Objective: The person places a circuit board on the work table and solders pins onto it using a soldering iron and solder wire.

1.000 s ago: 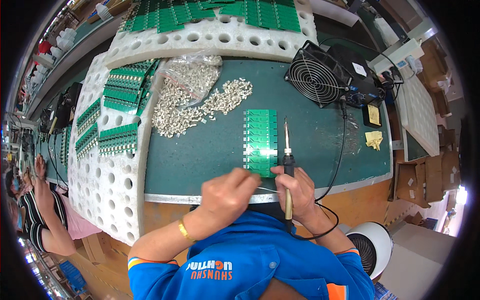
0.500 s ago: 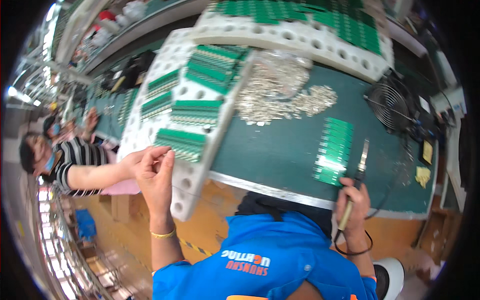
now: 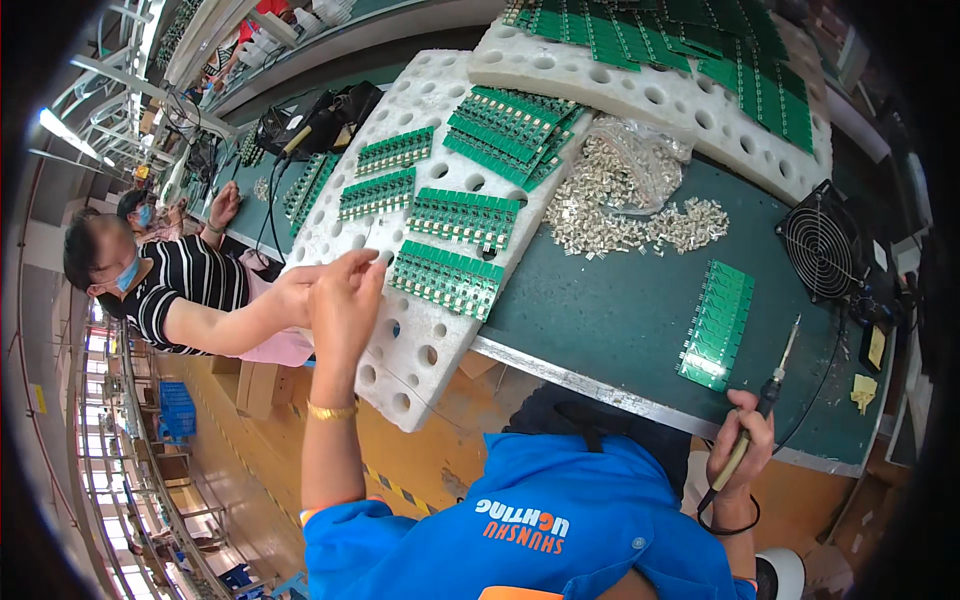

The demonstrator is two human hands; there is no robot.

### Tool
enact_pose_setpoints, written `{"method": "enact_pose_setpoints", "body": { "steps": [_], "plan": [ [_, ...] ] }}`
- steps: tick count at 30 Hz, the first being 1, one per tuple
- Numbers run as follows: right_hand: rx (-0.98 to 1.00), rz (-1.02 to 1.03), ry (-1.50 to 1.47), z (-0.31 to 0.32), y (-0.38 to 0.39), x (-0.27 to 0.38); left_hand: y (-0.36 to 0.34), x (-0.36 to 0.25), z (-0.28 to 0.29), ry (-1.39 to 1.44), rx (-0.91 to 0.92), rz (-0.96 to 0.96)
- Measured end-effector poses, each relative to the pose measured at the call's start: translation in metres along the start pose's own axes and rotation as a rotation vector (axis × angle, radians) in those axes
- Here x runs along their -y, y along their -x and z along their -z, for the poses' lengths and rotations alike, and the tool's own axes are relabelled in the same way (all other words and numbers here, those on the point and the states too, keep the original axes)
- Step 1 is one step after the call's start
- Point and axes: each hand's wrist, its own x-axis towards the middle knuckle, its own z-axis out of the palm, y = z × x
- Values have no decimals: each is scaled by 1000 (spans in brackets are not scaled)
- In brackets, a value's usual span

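Note:
My left hand [image 3: 345, 300] is raised to the left over the perforated white foam board [image 3: 440, 355], fingertips pinched, meeting a co-worker's hand [image 3: 298, 295]. A thin wire [image 3: 408, 385] trails near it; exactly what passes between the fingers is hidden. My right hand [image 3: 740, 440] grips a soldering iron [image 3: 770, 393] with a dark-and-beige handle, its metal tip angled upward. Just left of the iron lies a green panel of circuit boards [image 3: 716, 325] on the green worktop [image 3: 600, 310]. Several stacks of populated boards [image 3: 447, 278] rest on the foam board.
A pile of small metal parts [image 3: 590, 205] with a plastic bag [image 3: 650, 175] lies behind. A second foam slab [image 3: 640, 90] bears more boards. A black fan [image 3: 820, 240] and yellow sponge [image 3: 864, 393] are at right. Co-workers [image 3: 180, 300] sit at left.
My view has swung leftward. My left hand has moved from beside the iron out to the co-worker's hand, which reaches toward it. My right hand still holds the iron.

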Motion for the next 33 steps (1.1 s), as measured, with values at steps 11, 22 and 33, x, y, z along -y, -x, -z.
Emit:
{"method": "enact_pose_setpoints", "body": {
  "steps": [11,22,33],
  "plan": [
    [287,234,-537,-103,-73,56,-48,29,-5,-21,404,173],
    [408,201,-550,-185,-90,87,-60,29,-4,145,570,308],
    [384,174,-588,-188,-91,86,-71,29,18,376,715,536]
  ]
}}
